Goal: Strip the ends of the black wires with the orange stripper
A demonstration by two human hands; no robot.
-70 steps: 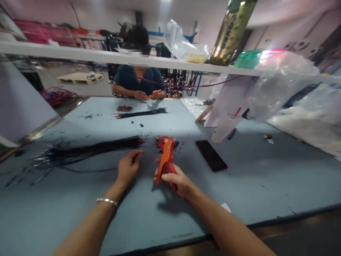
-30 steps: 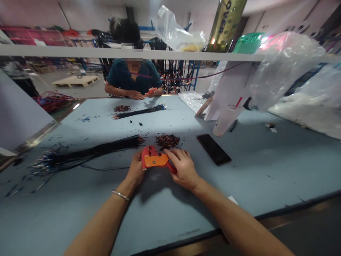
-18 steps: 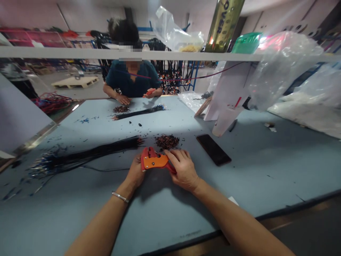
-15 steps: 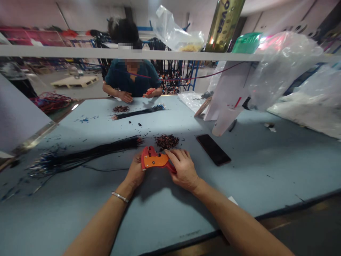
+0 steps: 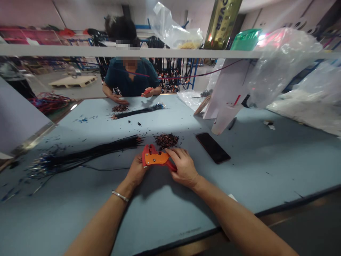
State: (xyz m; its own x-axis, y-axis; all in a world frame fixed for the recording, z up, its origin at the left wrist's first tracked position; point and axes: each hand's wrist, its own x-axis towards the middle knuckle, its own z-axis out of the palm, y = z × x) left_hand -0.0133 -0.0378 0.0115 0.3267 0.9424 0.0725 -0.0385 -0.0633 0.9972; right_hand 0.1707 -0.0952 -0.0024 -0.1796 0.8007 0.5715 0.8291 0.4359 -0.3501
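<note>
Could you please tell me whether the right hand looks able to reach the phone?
Probably yes: the phone lies near the right hand, nothing between them, though that hand grips the orange tool.

The right hand is gripping a red-and-orange tool by its handles; the left hand is sitting at its head, seemingly pinching a black wire trailing near the wire bundle.

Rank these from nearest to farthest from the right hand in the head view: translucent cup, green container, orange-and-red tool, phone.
1. Orange-and-red tool: held in the right hand.
2. Phone: flat on the table, to the hand's right.
3. Translucent cup: just beyond the phone.
4. Green container: farthest, up on the shelf.
</note>
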